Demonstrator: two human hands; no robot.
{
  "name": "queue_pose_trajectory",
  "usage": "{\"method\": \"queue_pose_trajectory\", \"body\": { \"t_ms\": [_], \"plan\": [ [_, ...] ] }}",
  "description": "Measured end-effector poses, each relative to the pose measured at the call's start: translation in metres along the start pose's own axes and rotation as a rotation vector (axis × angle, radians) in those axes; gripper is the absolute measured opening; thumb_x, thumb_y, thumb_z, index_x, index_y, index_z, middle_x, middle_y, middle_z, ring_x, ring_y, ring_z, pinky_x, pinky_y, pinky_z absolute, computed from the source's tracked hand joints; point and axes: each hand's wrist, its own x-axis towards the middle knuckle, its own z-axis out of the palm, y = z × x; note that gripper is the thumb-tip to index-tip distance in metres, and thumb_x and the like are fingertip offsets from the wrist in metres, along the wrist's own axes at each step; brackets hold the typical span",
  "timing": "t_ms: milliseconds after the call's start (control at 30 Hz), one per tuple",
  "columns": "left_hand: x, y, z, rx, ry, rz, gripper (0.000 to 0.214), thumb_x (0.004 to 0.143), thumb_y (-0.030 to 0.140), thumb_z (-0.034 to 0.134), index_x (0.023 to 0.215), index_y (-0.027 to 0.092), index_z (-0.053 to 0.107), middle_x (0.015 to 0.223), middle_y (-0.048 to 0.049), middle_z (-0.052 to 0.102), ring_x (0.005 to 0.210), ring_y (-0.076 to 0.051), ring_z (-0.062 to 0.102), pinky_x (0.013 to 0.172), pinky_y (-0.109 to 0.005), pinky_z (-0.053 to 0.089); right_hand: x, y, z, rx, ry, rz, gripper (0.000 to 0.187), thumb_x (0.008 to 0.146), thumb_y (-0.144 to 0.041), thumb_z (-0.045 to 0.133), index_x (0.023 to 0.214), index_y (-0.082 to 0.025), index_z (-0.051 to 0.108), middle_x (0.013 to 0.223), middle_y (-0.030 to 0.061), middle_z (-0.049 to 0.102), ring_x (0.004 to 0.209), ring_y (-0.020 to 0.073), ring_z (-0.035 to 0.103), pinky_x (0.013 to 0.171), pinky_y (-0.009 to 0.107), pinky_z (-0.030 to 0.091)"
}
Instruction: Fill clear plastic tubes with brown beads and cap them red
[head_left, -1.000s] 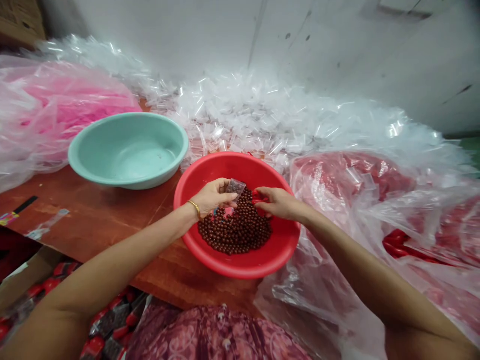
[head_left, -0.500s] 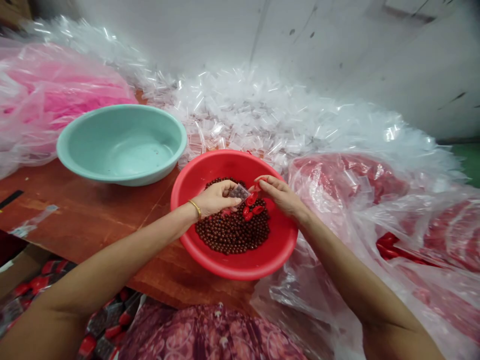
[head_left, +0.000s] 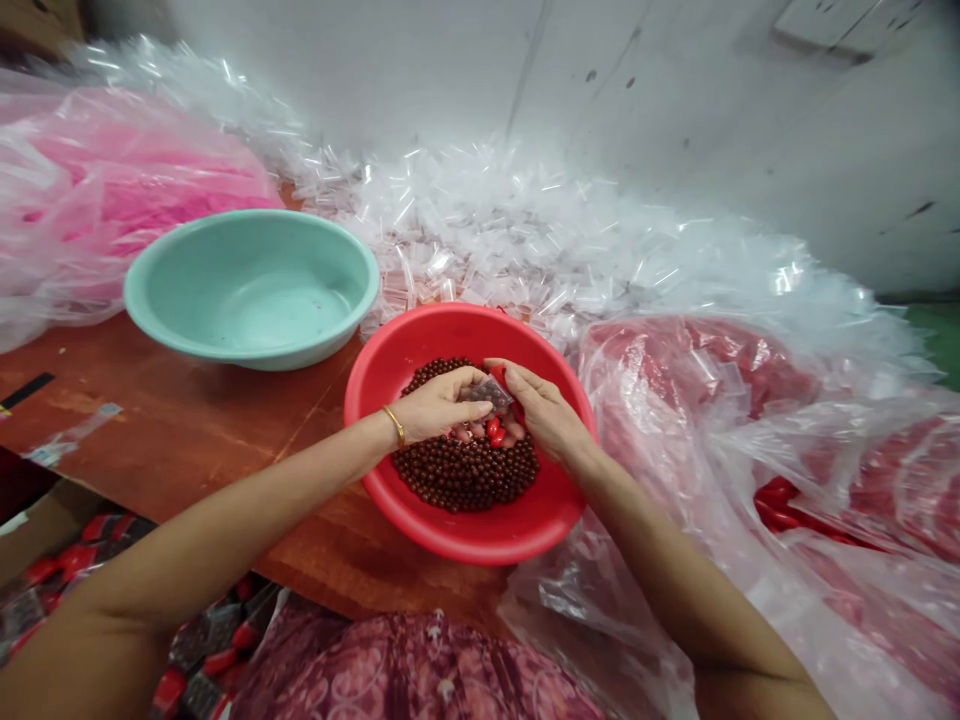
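Over the brown beads (head_left: 472,480) in a red basin (head_left: 480,545), my two hands meet. My left hand (head_left: 435,405), with a gold bracelet (head_left: 395,425) at the wrist, is closed on a small clear plastic box (head_left: 487,393) that has dark beads inside. A red cap (head_left: 499,374) is pinched in my right hand (head_left: 546,412) at the right end of the box; whether it is fully seated is hidden by the fingers. More small red caps (head_left: 495,432) show below, by my right hand's curled fingers.
A pale green basin (head_left: 247,290) stands at the left on the brown table (head_left: 187,420). Clear plastic boxes (head_left: 480,215) are heaped along the wall. Plastic bags with red pieces (head_left: 697,370) lie right, a pink-filled bag (head_left: 150,190) left. Red-capped boxes (head_left: 206,640) lie below the table edge.
My right hand has moved left and brought the red cap against the end of the box. My left hand still holds the box. The view has shifted slightly.
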Motion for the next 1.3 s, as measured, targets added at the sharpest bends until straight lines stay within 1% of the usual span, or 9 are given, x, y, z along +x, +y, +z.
{"method": "queue_pose_trajectory", "body": {
  "t_ms": [133,367,467,567,667,1000,1167,1233,1300],
  "plan": [
    [0.000,0.000,0.000,0.001,0.027,0.000,0.022,0.078,0.023,0.057,0.096,0.015,0.047,0.079,0.0005,0.057,0.059,-0.006,0.055,0.047,-0.016,0.041,-0.002,-0.002,0.003,0.043,-0.030,-0.014,0.059,0.073,-0.062,0.055,0.114,-0.020,0.052,0.048,-0.0103,0.031,0.031,0.0030,0.022,0.028,0.019,0.025],
    [0.002,-0.002,0.003,0.130,0.103,0.045,0.020,0.078,0.017,0.054,0.096,0.015,0.046,0.070,0.0047,0.051,0.053,-0.005,0.049,0.050,-0.018,0.041,-0.005,-0.004,-0.003,-0.194,0.046,-0.145,0.058,0.078,-0.066,0.044,0.110,-0.019,0.057,0.046,-0.0069,0.039,0.035,0.0073,0.038,0.033,0.020,0.032],
    [0.002,-0.004,0.006,0.250,0.113,0.167,0.023,0.072,0.012,0.058,0.094,0.013,0.050,0.081,0.0003,0.057,0.068,-0.009,0.054,0.066,-0.023,0.047,-0.005,0.002,0.001,-0.245,0.033,-0.160,0.059,0.079,-0.067,0.040,0.106,-0.019,0.060,0.048,-0.0041,0.043,0.039,0.0094,0.043,0.037,0.022,0.035],
    [0.003,-0.008,0.007,0.374,0.135,0.205,0.018,0.072,0.017,0.059,0.089,0.014,0.053,0.087,-0.0031,0.061,0.082,-0.014,0.056,0.079,-0.029,0.046,-0.007,0.007,0.006,-0.259,0.077,-0.211,0.058,0.081,-0.066,0.038,0.108,-0.020,0.060,0.048,-0.0033,0.043,0.040,0.0104,0.042,0.039,0.024,0.036],
    [0.004,-0.010,0.007,0.410,0.153,0.217,0.018,0.074,0.022,0.059,0.089,0.014,0.054,0.089,-0.0047,0.063,0.083,-0.016,0.057,0.079,-0.030,0.047,-0.010,0.009,0.008,-0.302,0.131,-0.248,0.058,0.083,-0.065,0.036,0.113,-0.021,0.058,0.048,-0.0034,0.042,0.041,0.0105,0.040,0.040,0.024,0.035],
    [0.000,-0.001,0.012,0.540,0.152,0.209,0.019,0.074,0.024,0.060,0.090,0.013,0.056,0.087,-0.0044,0.064,0.079,-0.015,0.059,0.073,-0.027,0.047,-0.020,0.006,-0.003,-0.438,0.077,-0.207,0.058,0.085,-0.061,0.034,0.117,-0.019,0.057,0.046,-0.0036,0.042,0.039,0.0108,0.041,0.038,0.023,0.034],
    [-0.005,0.004,0.018,0.819,0.160,0.158,0.021,0.076,0.028,0.058,0.092,0.015,0.056,0.085,-0.0057,0.065,0.077,-0.019,0.060,0.071,-0.030,0.047,-0.025,0.010,-0.003,-0.662,0.131,-0.376,0.047,0.089,-0.051,0.035,0.113,-0.020,0.061,0.076,0.0034,0.065,0.061,0.0147,0.060,0.059,0.027,0.048],
    [-0.006,0.005,0.018,0.852,0.161,0.160,0.021,0.077,0.030,0.057,0.092,0.015,0.056,0.085,-0.0059,0.066,0.076,-0.019,0.061,0.070,-0.029,0.047,-0.025,0.012,-0.002,-0.671,0.134,-0.399,0.048,0.090,-0.050,0.034,0.117,-0.020,0.059,0.090,0.0049,0.067,0.072,0.0166,0.063,0.068,0.029,0.050],
    [-0.007,0.004,0.017,0.866,0.184,0.168,0.022,0.078,0.031,0.057,0.092,0.015,0.056,0.085,-0.0059,0.066,0.076,-0.019,0.061,0.069,-0.029,0.046,-0.023,0.012,-0.001,-0.628,0.115,-0.399,0.050,0.090,-0.051,0.033,0.120,-0.020,0.058,0.089,0.0048,0.067,0.074,0.0168,0.063,0.069,0.029,0.050]
  ]
}}
